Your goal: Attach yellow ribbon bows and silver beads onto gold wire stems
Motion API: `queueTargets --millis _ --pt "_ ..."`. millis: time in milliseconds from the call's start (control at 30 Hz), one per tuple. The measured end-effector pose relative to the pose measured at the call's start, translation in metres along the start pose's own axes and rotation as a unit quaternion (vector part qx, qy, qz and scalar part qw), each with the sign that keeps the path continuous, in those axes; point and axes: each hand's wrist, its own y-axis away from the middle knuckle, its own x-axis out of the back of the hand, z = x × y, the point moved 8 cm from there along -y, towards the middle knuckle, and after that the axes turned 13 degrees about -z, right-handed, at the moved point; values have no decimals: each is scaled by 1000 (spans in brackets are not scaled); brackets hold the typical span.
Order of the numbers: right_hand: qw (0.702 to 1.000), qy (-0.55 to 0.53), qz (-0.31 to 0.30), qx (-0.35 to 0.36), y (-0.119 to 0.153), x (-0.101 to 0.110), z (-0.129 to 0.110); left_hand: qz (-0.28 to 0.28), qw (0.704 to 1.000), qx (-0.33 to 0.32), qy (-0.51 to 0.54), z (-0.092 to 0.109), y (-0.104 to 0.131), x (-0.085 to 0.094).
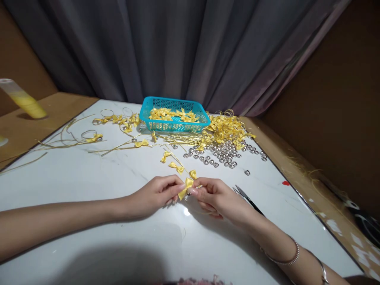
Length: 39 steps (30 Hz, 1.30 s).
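A yellow satin ribbon bow is held just above the white table, pinched from both sides. My left hand closes thumb and forefinger on its left side. My right hand pinches its right side, and a small dark shiny bit shows at the fingertips, too small to name. Just beyond the hands lie loose yellow bows, one of them close to the right fingertips, with a thin gold cord running past them. Black-handled scissors lie beside my right wrist, partly hidden by it.
A turquoise basket of bows stands at the back. To its right are a pile of corded bows and many silver beads. Gold cords spread left. A yellow spool stands far left; a curtain hangs behind.
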Motion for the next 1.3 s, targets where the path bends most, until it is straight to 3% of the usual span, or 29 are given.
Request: queueTargets --millis 167,500,700,833,900,1000,1133,1300 --pt "994 -94 -61 -16 0 -4 6 -17 998 13 67 -3 0 -4" --pt "989 -126 -75 -33 -2 -3 11 -27 993 26 109 -4 -2 -4" --pt "998 65 4 6 3 -1 -2 -22 993 24 111 -2 -2 -5" --pt "961 244 116 52 12 1 -19 -16 993 23 116 -1 -2 -5" --pt "946 282 143 69 16 0 -23 -13 993 19 115 -1 -1 -4" --pt "966 226 117 51 14 0 -16 -15 994 6 110 -1 -1 -4" --pt "996 84 20 11 8 -6 -1 -21 995 -1 100 0 0 -4" --pt "997 -73 -33 0 6 -7 7 -30 997 -14 73 5 0 -6"
